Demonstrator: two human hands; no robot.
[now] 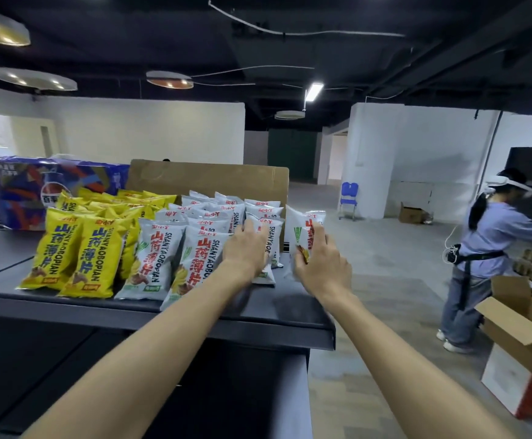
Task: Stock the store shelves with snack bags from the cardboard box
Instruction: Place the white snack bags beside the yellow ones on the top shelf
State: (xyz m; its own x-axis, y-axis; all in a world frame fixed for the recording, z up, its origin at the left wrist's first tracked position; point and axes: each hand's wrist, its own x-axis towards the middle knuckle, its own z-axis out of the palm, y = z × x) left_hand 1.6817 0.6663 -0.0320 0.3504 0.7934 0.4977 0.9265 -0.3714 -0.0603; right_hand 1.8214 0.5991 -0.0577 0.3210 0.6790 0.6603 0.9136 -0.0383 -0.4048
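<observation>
Rows of yellow snack bags (68, 248) and white snack bags (163, 258) stand on the dark top shelf (290, 315). A flattened cardboard sheet (207, 175) stands behind them. My left hand (245, 248) rests with straight fingers against the rightmost standing white bags. My right hand (318, 264) grips one white snack bag (302, 229) upright at the right end of the rows, just above the shelf.
A blue Pepsi carton (36, 188) sits at the back left of the shelf. To the right a person (486, 258) works at another shelf beside an open cardboard box (521, 324). A blue chair (348, 198) and a small box (412, 213) stand by the far wall.
</observation>
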